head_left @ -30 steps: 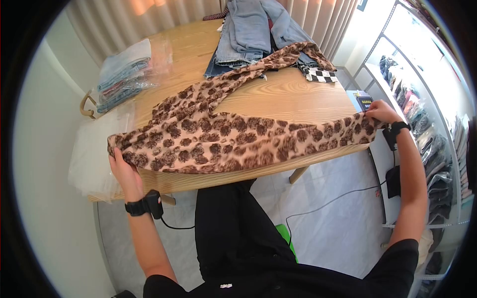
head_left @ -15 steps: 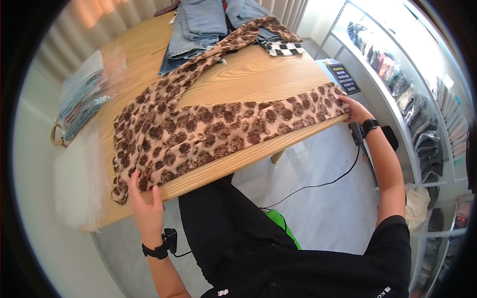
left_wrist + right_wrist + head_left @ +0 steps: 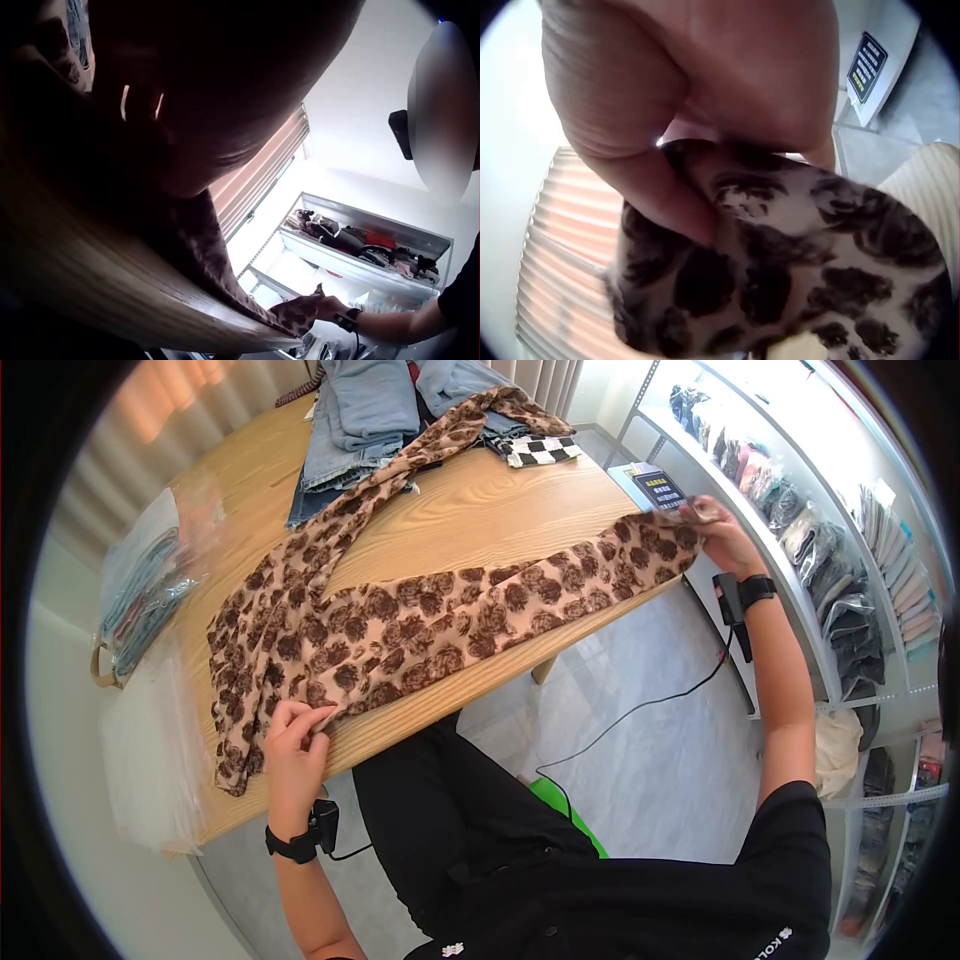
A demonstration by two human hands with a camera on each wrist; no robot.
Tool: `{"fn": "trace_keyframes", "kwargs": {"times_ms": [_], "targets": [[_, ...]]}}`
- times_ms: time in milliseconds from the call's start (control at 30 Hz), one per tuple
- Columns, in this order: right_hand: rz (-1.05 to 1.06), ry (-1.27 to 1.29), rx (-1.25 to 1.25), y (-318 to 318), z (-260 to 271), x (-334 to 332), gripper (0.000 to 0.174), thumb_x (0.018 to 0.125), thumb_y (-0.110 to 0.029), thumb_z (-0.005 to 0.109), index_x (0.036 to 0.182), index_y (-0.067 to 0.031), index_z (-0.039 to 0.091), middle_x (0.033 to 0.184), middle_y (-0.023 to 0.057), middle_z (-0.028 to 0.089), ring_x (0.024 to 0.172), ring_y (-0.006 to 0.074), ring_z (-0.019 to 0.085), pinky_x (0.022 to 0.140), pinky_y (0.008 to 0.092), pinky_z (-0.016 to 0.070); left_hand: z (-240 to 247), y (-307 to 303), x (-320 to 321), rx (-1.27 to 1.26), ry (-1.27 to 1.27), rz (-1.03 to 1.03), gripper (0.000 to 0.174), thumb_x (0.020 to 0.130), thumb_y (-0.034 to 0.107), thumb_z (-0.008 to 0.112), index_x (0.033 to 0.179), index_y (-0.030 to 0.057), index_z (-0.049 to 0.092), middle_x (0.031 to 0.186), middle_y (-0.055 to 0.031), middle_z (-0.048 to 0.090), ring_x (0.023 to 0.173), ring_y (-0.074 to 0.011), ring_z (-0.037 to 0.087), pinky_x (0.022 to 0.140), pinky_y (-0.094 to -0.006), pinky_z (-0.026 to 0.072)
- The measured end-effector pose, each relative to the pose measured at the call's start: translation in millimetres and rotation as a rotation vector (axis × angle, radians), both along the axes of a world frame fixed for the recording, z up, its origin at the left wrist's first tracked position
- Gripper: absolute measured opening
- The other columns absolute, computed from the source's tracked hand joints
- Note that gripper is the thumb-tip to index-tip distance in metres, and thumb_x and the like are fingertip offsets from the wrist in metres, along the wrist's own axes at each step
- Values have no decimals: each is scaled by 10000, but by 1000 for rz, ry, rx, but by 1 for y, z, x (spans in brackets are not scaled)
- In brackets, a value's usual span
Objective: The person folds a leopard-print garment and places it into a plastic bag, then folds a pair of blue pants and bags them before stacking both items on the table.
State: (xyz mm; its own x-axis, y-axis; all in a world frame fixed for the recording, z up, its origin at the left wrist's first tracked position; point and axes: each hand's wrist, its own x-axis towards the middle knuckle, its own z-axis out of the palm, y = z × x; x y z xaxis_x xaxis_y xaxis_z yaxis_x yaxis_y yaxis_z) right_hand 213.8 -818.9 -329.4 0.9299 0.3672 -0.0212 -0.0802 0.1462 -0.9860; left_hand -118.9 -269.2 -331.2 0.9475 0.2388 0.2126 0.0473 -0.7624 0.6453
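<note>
A thin pinkish-beige garment with brown rose-like blotches (image 3: 400, 615) lies across the wooden table (image 3: 520, 500). One long narrow part runs back over the jeans; another stretches along the front edge to the right. At that right end, my right hand (image 3: 728, 540) grips the fabric, lifting it off the corner. The right wrist view shows the thumb (image 3: 682, 202) pressed on the printed cloth. My left hand (image 3: 295, 745) is at the table's front edge, fingers curled and pinching the garment's near border. In the left wrist view that hand is mostly dark.
Folded jeans (image 3: 370, 405) and a checkered black-and-white cloth (image 3: 540, 450) lie at the back. Bagged folded clothes (image 3: 145, 595) and clear plastic bags (image 3: 150, 750) sit on the left. Shelves of clothes (image 3: 800, 530) stand to the right; a cable (image 3: 640, 710) hangs below the right wrist.
The view has turned to the right. My left hand let go of the garment's left end, opened, then took the near edge. My right hand lowered its end, then raised it again.
</note>
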Motion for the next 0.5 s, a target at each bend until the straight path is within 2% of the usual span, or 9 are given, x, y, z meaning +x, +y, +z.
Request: {"fn": "trace_keyframes", "kwargs": {"times_ms": [67,100,167,233,267,300,367,433,500], "targets": [[-118,-37,369,-35,-20,25,416,796,0,646,1193,-98,568,1218,15,592,1126,178,547,1004,379,376,-4,0,-2,64,-123,-7,270,739,-110,572,921,42,702,864,-40,523,715,-144,504,641,-245,425],[-121,-28,367,-49,-33,29,416,796,0,646,1193,-98,568,1218,15,592,1126,178,547,1004,379,376,-5,-1,-3,128,-256,-19,257,744,-111,583,904,49,706,870,-42,524,732,-159,507,652,-256,429],[-381,105,-138,-69,-54,34,494,795,-1,634,1258,-135,527,1286,11,558,1147,180,538,998,437,348,-10,-2,-7,160,-275,-22,228,756,-100,609,884,61,708,892,-55,549,771,-191,514,678,-281,438],[-591,268,-344,-69,-75,19,653,790,0,603,1389,-138,385,1375,43,490,1243,205,466,1021,458,328,-17,2,-13,210,-287,-71,225,772,-103,603,864,72,709,920,-73,577,804,-198,527,690,-291,443],[-603,324,-358,-74,-88,16,669,771,3,593,1389,-129,371,1406,49,458,1228,210,476,1019,487,313,-20,8,-18,171,-200,-104,187,791,-58,622,922,57,691,967,-93,605,851,-220,564,726,-294,463],[-651,331,-381,-67,-91,8,622,755,1,584,1346,-124,436,1352,45,512,1192,206,503,1011,442,335,-20,11,-19,169,-197,-99,187,791,-58,622,922,57,691,967,-93,605,851,-220,564,726,-294,463],[-748,-32,-525,-65,-109,13,527,713,31,591,1227,-77,544,1222,77,597,1096,244,570,977,387,388,-17,15,-25,120,-143,-73,203,814,18,646,1017,37,653,1011,-105,613,905,-236,590,780,-307,478],[-670,-713,-846,-47,-95,11,454,704,41,564,1147,-53,589,1158,91,626,1095,265,576,985,340,403,-9,38,-28,110,-144,60,238,846,69,628,1076,14,613,1074,-123,620,935,-241,603,834,-335,482],[-454,-878,-872,13,-45,-18,452,721,65,522,1160,-31,575,1184,114,610,1169,272,542,1036,372,376,-1,81,-30,68,-134,258,293,873,102,616,1146,1,583,1074,-136,613,981,-239,595,862,-322,472]]}}
